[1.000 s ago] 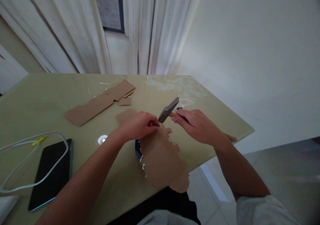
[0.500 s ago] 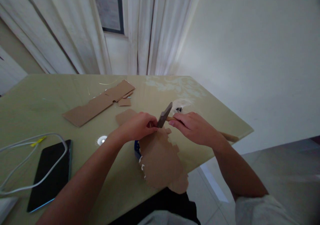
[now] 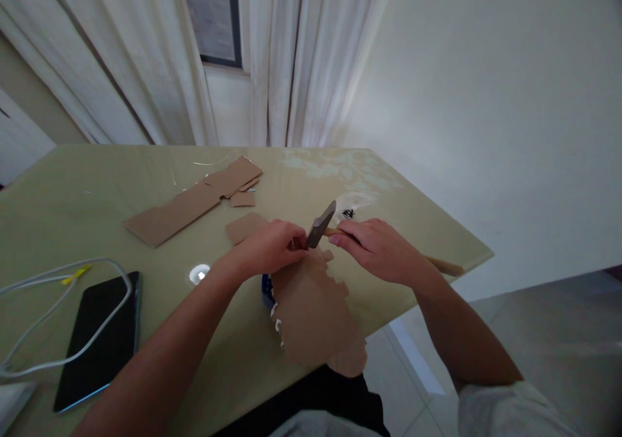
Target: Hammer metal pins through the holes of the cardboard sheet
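My right hand (image 3: pixel 376 248) is closed around the wooden handle of a hammer (image 3: pixel 321 224), whose handle runs back under my forearm. The hammer's dark metal head is tilted, its lower end right at the fingertips of my left hand (image 3: pixel 275 246). Those fingers are pinched together at the top edge of a cut cardboard piece (image 3: pixel 315 314); whatever is between them is too small or hidden to name. Notched tabs line the cardboard's right side, and whitish bits show along its left edge. Beneath it a dark blue object (image 3: pixel 267 291) peeks out, mostly covered.
Beyond the hammer, small black pieces (image 3: pixel 348 213) lie in a clear shallow dish. Cardboard strips (image 3: pixel 189 205) and a smaller cardboard piece (image 3: pixel 244 227) rest on the table (image 3: pixel 233 340). At left are a black tablet (image 3: pixel 100 333), a white cable (image 3: pixel 109 265) and a white round object (image 3: pixel 199 273).
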A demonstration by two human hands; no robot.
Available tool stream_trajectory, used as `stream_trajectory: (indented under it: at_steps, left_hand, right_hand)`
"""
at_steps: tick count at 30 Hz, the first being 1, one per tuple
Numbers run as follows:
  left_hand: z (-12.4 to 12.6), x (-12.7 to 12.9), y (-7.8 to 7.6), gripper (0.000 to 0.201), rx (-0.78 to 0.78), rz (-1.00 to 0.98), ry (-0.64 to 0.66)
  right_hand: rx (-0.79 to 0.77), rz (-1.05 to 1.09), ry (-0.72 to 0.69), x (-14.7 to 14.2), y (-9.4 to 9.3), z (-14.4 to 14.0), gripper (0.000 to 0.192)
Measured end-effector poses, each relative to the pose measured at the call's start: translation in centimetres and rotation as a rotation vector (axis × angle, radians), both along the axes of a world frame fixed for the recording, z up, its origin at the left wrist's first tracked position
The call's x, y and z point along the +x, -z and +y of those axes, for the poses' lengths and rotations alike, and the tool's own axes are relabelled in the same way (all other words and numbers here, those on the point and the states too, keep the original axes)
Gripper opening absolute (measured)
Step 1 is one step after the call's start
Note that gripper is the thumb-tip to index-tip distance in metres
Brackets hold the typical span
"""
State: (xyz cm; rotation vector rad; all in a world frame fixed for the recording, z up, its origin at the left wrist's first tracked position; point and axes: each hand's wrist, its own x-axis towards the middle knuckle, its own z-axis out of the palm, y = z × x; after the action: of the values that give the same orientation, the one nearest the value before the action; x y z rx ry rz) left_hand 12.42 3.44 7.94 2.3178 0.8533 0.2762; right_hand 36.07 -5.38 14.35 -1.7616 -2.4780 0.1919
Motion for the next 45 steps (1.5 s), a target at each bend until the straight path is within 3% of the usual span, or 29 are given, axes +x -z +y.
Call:
stream_trajectory:
  at_steps: [5,10,15,20,37,45]
  left_hand:
    - [0.0,-0.1,0.3,0.013,0.038,0.015,0.024]
    - [-0.1,-0.4,0.3,0.035,0.119,0.036,0.081]
    - [-0.2,-0.6,0.3,0.042,0.199,0.079,0.080]
    - [-0.3,-0.6,0.4,0.043,0.188,0.084,0.077]
    - [-0.3,-0.5,0.4,0.041,0.170,0.079,0.077]
    - [-0.4,-0.5,0.2,0.042,0.179,0.087,0.067]
  right_hand:
    - [0.024,0.034,0.025,-0.1,-0.1,0.0,0.041]
    - [-0.026,-0.021,0.001,-0.2,0.2,0.1,0.038]
    - [0.016,0.052,0.003,-0.2,0.1,0.2,0.040]
    - [-0.035,-0.045,-0.013,-0.4,0.7,0.3,0.037]
    - [0.003,0.000,0.004,-0.3,1.1,0.4,0.037]
    - [-0.062,-0.068,-0.040,-0.2,1.9,0.3,0.036]
